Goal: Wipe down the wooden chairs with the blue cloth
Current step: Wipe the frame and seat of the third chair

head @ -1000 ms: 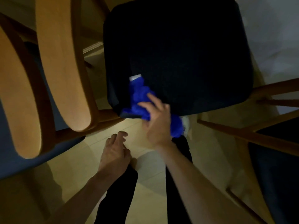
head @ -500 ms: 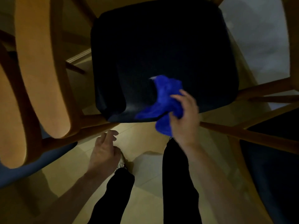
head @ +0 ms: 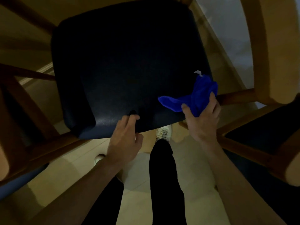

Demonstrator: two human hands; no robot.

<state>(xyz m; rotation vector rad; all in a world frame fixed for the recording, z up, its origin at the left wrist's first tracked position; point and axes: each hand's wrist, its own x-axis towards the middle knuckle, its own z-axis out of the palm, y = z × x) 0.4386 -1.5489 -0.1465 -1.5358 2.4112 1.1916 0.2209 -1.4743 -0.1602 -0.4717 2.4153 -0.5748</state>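
A wooden chair with a dark blue padded seat (head: 126,62) fills the middle of the view. My right hand (head: 204,120) grips a bunched blue cloth (head: 196,96) at the seat's front right corner; a small white tag sticks up from the cloth. My left hand (head: 125,135) holds the seat's front edge, fingers curled over the top and thumb under it.
Another wooden chair with a dark seat (head: 266,135) stands close on the right, and a third chair's wooden frame (head: 21,127) crowds the left. My legs in black trousers (head: 164,179) and white shoes stand on pale floor tiles below the seat.
My right hand has carried the cloth rightward along the seat's front edge to the right corner. My left hand rose from below the seat and took hold of its front edge.
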